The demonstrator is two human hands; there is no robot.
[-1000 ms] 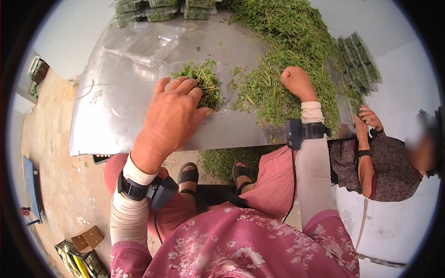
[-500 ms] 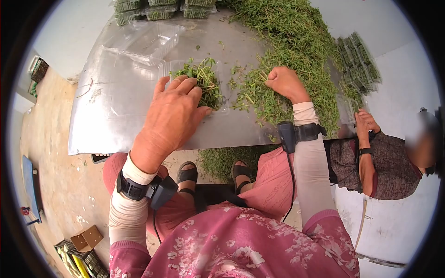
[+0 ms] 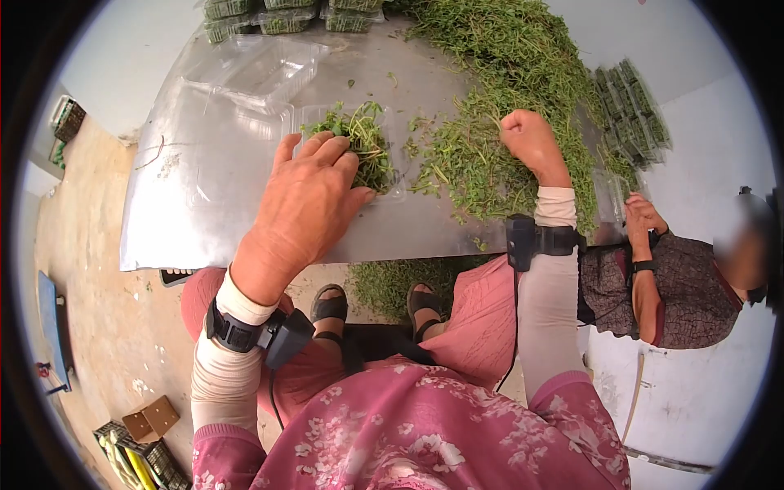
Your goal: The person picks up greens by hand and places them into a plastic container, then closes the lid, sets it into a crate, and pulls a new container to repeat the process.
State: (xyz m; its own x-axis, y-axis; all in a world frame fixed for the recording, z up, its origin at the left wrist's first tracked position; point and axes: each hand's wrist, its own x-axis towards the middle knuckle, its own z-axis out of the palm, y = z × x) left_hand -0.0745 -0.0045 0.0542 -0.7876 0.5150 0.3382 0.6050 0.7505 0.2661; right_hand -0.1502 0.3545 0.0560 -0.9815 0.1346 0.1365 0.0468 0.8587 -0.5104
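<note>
My left hand [image 3: 308, 196] lies flat over leafy green stems [image 3: 371, 155] in a clear plastic clamshell box [image 3: 396, 184], fingers stretched and slightly apart. The box stands opened on the metal table, its lid [image 3: 216, 175] folded out to the left, partly behind my hand. My right hand [image 3: 532, 140] is closed in a pinch above the big heap of cut greens [image 3: 514, 57]. Thin stems seem to poke from its fingertips; the rest of its grip is hidden.
Empty clear boxes [image 3: 282, 69] rest on the metal table [image 3: 327, 245]. Filled boxes [image 3: 351, 18] are stacked at the far edge, and more [image 3: 633, 114] stand at the right. A co-worker [image 3: 686, 286] sits at the right, hands at the table edge. Greens [image 3: 392, 286] lie beneath the table.
My right hand has moved right and slightly up over the heap, still closed. My left hand has stayed on the greens in the box.
</note>
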